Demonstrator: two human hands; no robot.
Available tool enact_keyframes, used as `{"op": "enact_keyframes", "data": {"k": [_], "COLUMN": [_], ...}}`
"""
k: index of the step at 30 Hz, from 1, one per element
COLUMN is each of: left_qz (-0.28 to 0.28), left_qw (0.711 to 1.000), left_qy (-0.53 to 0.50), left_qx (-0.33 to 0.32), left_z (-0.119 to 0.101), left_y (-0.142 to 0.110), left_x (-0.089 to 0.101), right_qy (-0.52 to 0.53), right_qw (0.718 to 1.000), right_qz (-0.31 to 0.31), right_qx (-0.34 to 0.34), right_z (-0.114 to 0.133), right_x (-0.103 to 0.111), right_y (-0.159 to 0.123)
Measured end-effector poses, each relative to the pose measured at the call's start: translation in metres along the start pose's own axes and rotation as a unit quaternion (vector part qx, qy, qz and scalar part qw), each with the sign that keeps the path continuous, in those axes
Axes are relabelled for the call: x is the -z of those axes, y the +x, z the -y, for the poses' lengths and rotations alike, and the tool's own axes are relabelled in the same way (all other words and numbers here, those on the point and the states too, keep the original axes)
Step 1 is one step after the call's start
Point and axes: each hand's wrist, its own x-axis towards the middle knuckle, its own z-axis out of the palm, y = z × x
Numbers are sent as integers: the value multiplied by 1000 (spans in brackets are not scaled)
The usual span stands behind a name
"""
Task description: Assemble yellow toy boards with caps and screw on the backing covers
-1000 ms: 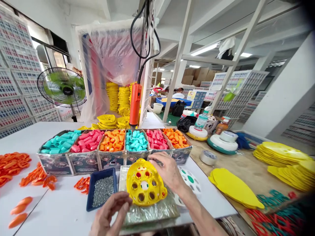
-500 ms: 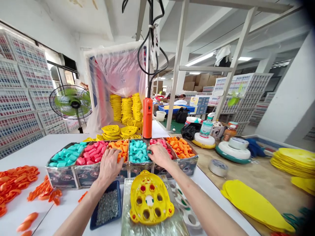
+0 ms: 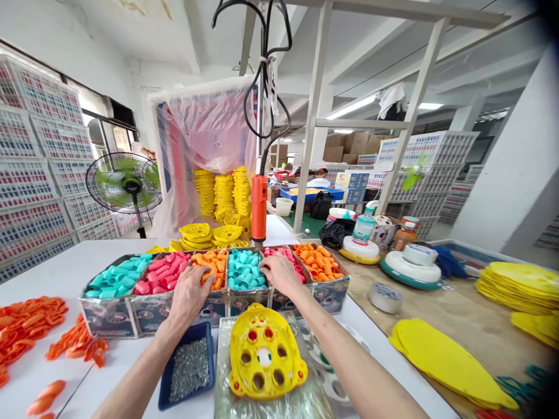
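Yellow shell point(image 3: 262, 343), one, flat, nearer than both grips. Blue tray point(image 3: 166, 372) of metal bits, nearer than the left grip point(image 3: 191, 291). Left grip: curled at orange pieces point(image 3: 218, 263). Right grip point(image 3: 279, 272): bent beside teal pieces point(image 3: 244, 270). Contents of either: cannot tell. Orange driver point(image 3: 259, 209), hanging beyond the right grip.

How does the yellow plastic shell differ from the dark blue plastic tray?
The yellow plastic shell is rounded, with holes; the dark blue plastic tray is rectangular. The shell lies on a plastic-wrapped block; the tray holds small silvery pieces. Neither is held.
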Motion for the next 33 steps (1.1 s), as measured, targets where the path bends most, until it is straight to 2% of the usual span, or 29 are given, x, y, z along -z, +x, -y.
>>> {"op": "enact_keyframes", "data": {"k": [6, 10, 14, 17, 21, 24, 28, 31, 33], "left_qz": [-39, -23, 24, 70, 104, 112, 88, 78, 75], "left_qw": [996, 989, 979, 970, 962, 961, 968, 971, 968], "left_qy": [-85, -143, -201, -232, -250, -252, -234, -227, -238], "left_qx": [15, 19, 23, 24, -7, -9, -2, -10, 20], "left_z": [-11, -34, -61, -79, -95, -100, -99, -94, -87], "left_y": [-13, -34, -58, -71, -83, -95, -110, -115, -117], "left_x": [6, 15, 20, 19, 17, 18, 21, 22, 22], "right_qy": [27, 72, 150, 233, 375, 400, 421, 419, 408], "right_qw": [999, 995, 983, 970, 925, 914, 905, 907, 912], "right_qz": [-17, -64, -95, -66, -18, 0, 36, 32, 20], "right_qx": [-5, -25, -40, -5, 49, 68, 49, 41, 46], "right_z": [4, 6, 10, 22, 44, 56, 64, 68, 69], "right_x": [-3, 5, 22, 35, 48, 52, 50, 46, 44], "right_y": [4, -1, -31, -64, -97, -110, -121, -124, -123]}}
